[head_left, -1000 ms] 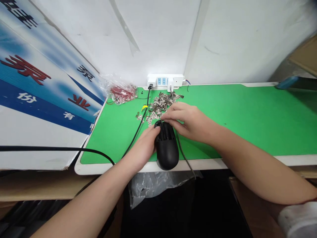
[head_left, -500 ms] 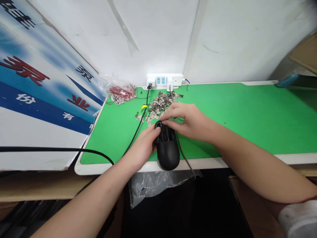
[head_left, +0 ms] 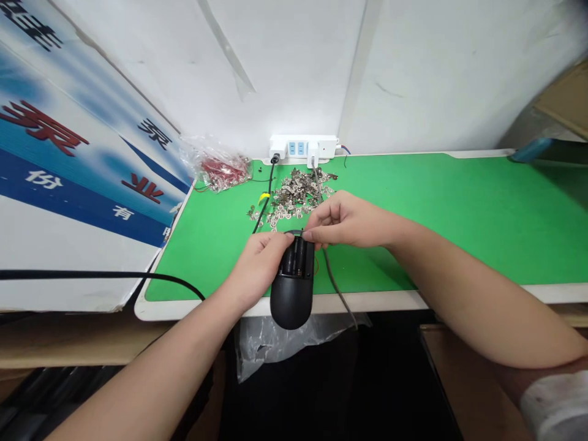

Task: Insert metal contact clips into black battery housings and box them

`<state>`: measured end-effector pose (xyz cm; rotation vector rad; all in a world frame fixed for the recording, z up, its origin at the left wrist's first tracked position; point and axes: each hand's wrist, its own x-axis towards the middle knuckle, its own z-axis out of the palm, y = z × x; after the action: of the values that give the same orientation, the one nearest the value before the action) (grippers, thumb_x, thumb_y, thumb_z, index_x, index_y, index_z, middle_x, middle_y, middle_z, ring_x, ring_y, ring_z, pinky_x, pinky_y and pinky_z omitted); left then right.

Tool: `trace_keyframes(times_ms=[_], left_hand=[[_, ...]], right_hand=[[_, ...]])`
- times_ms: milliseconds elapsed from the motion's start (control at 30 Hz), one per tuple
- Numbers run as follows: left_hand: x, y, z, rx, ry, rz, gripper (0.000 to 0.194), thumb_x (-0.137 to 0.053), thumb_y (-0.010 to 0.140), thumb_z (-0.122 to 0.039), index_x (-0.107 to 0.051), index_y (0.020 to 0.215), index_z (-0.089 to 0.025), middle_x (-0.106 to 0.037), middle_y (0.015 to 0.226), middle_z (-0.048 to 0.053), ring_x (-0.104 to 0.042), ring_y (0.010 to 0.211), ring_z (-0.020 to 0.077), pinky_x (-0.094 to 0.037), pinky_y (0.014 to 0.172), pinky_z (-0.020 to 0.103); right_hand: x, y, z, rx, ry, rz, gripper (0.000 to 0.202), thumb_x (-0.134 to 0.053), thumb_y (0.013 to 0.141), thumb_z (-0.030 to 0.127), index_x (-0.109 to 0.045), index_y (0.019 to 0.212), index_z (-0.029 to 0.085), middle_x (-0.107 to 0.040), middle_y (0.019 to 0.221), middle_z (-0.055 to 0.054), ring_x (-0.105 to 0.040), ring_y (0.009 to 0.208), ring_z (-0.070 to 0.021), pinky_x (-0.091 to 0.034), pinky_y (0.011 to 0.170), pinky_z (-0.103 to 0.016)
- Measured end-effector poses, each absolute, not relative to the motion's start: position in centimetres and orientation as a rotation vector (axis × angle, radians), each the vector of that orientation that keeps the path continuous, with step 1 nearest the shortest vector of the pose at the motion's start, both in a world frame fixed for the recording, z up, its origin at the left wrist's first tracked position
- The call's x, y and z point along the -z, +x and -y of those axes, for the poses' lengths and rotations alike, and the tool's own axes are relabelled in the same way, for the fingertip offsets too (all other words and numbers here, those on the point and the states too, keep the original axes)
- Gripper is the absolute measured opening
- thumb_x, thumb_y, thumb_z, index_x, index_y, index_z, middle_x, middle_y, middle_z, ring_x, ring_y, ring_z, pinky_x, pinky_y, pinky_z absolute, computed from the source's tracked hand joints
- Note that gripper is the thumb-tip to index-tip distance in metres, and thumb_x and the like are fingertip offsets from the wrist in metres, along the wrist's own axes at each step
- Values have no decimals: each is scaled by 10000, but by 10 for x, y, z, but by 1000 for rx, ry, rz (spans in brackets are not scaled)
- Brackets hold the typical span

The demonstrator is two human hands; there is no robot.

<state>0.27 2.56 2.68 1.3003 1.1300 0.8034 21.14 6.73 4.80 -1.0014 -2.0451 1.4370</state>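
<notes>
My left hand (head_left: 260,263) is closed on a black rounded plastic housing (head_left: 293,300), its thumb lying on the top left corner. Long dark slots show in the housing's upper half, and its lower end is smooth and domed. The housing is held over the front edge of the table. At its top right corner, the thumb and index finger of my right hand (head_left: 337,220) are pinched together; what they hold is too small to make out. A heap of small metal contact pieces (head_left: 298,190) lies just behind my hands.
A white power strip (head_left: 303,147) with two plugs stands against the wall. A clear bag of red parts (head_left: 225,171) lies at the back left of the green mat (head_left: 459,226). A big printed carton (head_left: 82,159) borders the left side. Cables cross the table; a plastic bag (head_left: 271,346) hangs below.
The housing has moved left and a little towards me. My left hand has shifted left with it, and the right fingers still pinch at its top edge.
</notes>
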Motion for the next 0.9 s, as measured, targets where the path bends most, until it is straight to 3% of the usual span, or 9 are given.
trace_keyframes(times_ms=[233, 600, 900], left_hand=[[-27, -3, -27, -717, 1514, -1162, 360, -479, 868, -398, -458, 568, -199, -414, 542, -30, -365, 518, 107, -260, 514, 268], [-24, -5, -29, -732, 1573, -1153, 339, -443, 865, -357, -374, 562, -221, -328, 561, -40, -292, 522, 104, -231, 490, 257], [-25, -3, -30, -722, 1589, -1198, 347, -436, 879, -351, -355, 566, -224, -318, 554, -39, -279, 513, 102, -208, 481, 260]], right_hand=[[-47, 209, -63, -1430, -995, 2062, 122, -690, 823, 245, -707, 774, 134, -515, 559, 63, -372, 490, -52, -248, 454, -211], [-42, 196, -56, -1430, -1073, 1970, 129, -633, 753, 236, -574, 663, 164, -463, 546, 70, -362, 495, -52, -250, 446, -205], [-35, 192, -57, -1352, -1089, 1943, 136, -615, 768, 237, -580, 661, 161, -511, 550, 59, -395, 492, -55, -269, 440, -204]])
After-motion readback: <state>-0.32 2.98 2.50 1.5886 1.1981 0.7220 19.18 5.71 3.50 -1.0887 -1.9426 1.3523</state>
